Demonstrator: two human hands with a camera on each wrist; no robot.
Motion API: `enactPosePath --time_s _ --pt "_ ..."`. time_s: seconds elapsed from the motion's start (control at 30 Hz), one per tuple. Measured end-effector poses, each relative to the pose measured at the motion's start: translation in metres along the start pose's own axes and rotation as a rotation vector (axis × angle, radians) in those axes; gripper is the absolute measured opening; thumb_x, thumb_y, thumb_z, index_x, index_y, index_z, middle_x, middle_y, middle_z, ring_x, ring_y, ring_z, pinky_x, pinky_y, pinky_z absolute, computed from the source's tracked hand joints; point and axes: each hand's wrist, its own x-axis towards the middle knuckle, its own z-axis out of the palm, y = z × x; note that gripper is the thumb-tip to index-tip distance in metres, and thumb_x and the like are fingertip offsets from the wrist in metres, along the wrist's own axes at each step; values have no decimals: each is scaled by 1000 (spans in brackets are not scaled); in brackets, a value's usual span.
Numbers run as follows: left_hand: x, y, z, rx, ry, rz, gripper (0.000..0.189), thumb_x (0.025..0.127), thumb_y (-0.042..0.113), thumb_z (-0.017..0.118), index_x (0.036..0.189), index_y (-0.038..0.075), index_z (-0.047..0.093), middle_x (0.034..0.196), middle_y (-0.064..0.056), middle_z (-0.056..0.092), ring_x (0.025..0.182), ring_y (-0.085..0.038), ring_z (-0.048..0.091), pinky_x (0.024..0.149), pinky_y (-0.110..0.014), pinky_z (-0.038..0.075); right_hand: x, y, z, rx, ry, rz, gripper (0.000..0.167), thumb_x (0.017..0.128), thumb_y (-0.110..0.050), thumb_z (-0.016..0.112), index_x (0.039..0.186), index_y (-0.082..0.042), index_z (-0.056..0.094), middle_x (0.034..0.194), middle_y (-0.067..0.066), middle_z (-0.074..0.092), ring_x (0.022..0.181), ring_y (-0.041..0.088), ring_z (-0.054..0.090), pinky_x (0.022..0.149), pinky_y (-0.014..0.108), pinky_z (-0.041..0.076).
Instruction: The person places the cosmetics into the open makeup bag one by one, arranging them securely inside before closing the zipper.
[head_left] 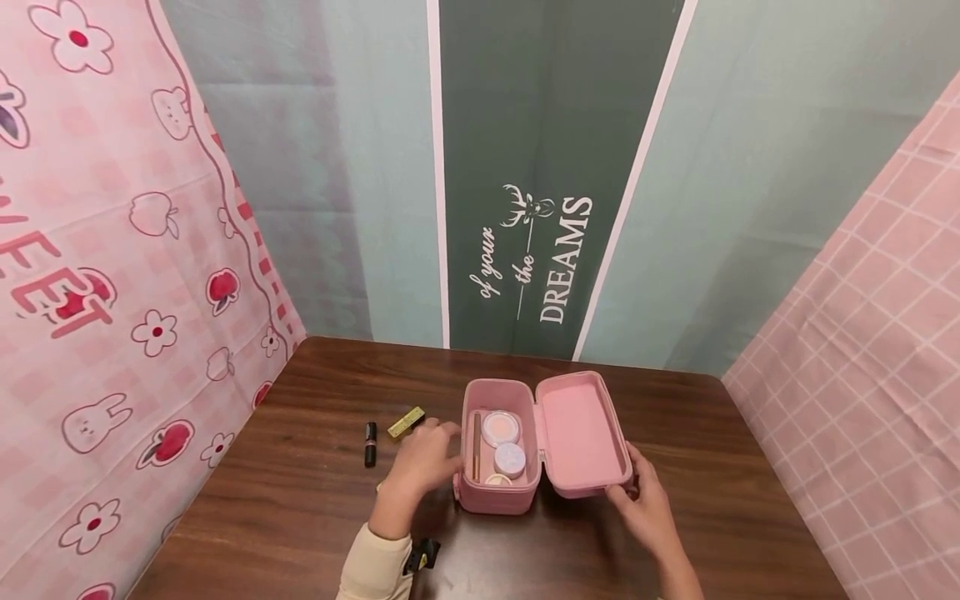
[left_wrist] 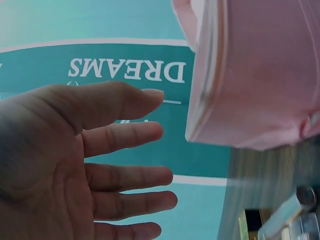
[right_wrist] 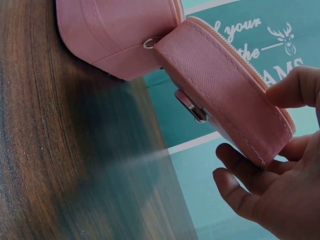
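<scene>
A pink zip-around cosmetic case stands on the table with its lid swung out to the right. Inside lie a slim brown stick, a round compact, a small round pale-topped container and another round item, partly hidden by the front wall. My right hand holds the lid's outer edge, thumb on one side and fingers on the other, as the right wrist view shows. Beside the case's left wall is my left hand, fingers spread and nothing in it in the left wrist view.
Left of my left hand lie a black lipstick tube and a gold-coloured stick. The brown wooden table meets a green cloth at the back, with pink patterned cloths on both sides.
</scene>
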Motion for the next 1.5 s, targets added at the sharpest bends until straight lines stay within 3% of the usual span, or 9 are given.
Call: enactPosePath --time_s 0.33,0.57,0.93,1.23,1.5 --pt "-7 -18 1 44 4 -21 36 74 21 75 104 4 66 99 -17 60 85 -33 61 69 -48 47 -1 1 -2 4 -3 21 66 77 4 62 136 11 33 114 25 48 85 16 50 70 25 47" --pt "-14 -38 9 37 32 24 36 72 20 75 104 5 66 100 -16 60 85 -33 60 69 -48 47 -3 1 0 23 6 19 65 77 3 62 136 9 34 112 23 50 85 11 50 71 20 45" --pt "-29 -65 19 29 82 79 39 66 23 77 100 7 66 96 -10 60 86 -29 58 70 -46 46 -1 1 0 20 10 31 66 77 3 63 136 9 34 114 24 49 86 12 49 72 23 46" --pt "-38 -77 27 0 37 12 41 63 23 80 99 8 66 94 -7 59 83 -27 58 69 -44 46 -2 4 1 16 -8 58 68 79 3 63 138 10 31 115 24 48 87 13 49 72 23 45" --pt "-43 -92 36 -77 38 -54 46 61 22 82 102 8 67 95 -7 60 74 -19 54 64 -39 45 -2 3 1 28 -2 62 67 78 3 63 138 9 32 115 22 48 87 13 48 72 25 45"
